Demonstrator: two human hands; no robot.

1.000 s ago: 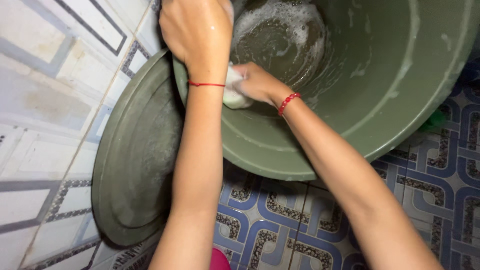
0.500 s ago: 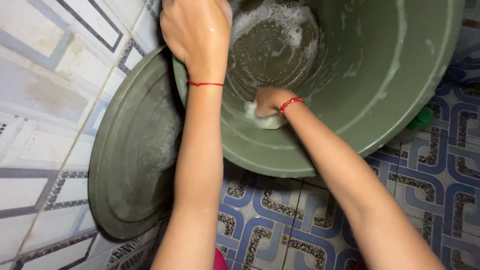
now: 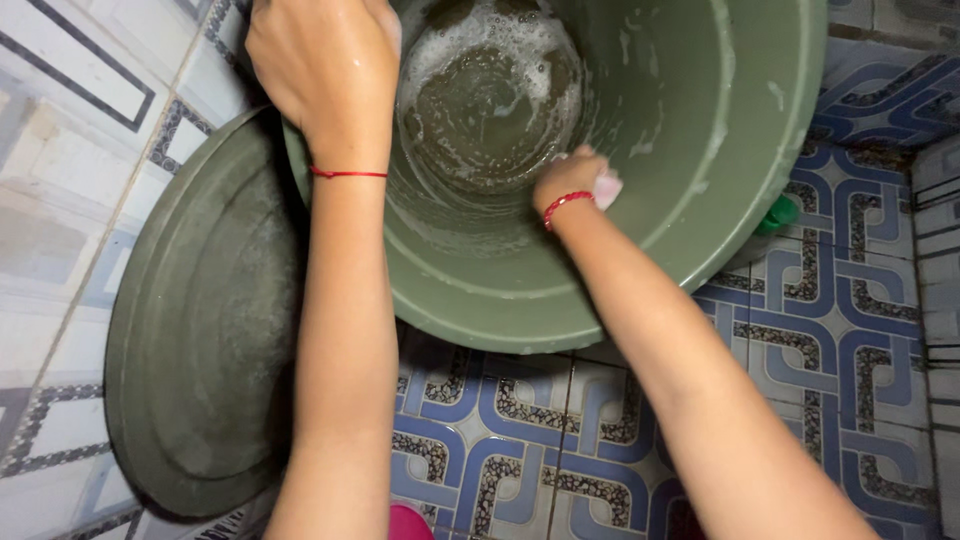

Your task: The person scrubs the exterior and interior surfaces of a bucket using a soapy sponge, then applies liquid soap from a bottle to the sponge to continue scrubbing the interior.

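Sponge (image 3: 606, 187) in my right hand (image 3: 568, 180), pale and soapy, and only a corner of it peeks out past my knuckles. I have it pressed against the inside wall of the big green bucket (image 3: 700, 240), on the right side of the tub, about halfway down from the rim. My fingers are curled tight around it, fist closed. A red bead bracelet (image 3: 562, 205) sits on that wrist.

My left hand (image 3: 325, 65) is clamped over the bucket's rim at the upper left, fingers folded over the edge, gripping it. A thin red string (image 3: 348, 174) runs round that wrist. The bucket is tipped toward me, mouth open to the camera, so I look straight down to its bottom. Foam (image 3: 480, 40) rings the bottom, with white suds around a darker wet patch in the middle, and soapy streaks run along the inner wall.

The round green lid (image 3: 200, 330) leans at the left, its edge tucked behind my left forearm and touching the bucket's side. It stands against the pale tiled wall (image 3: 60, 200). Under the bucket is a blue-and-white patterned tile floor (image 3: 800, 330). A small green thing (image 3: 778, 213) sits just beside the bucket on the right, mostly hidden, and I cannot tell what it is. Something pink (image 3: 410, 522) shows at the bottom edge between my arms.
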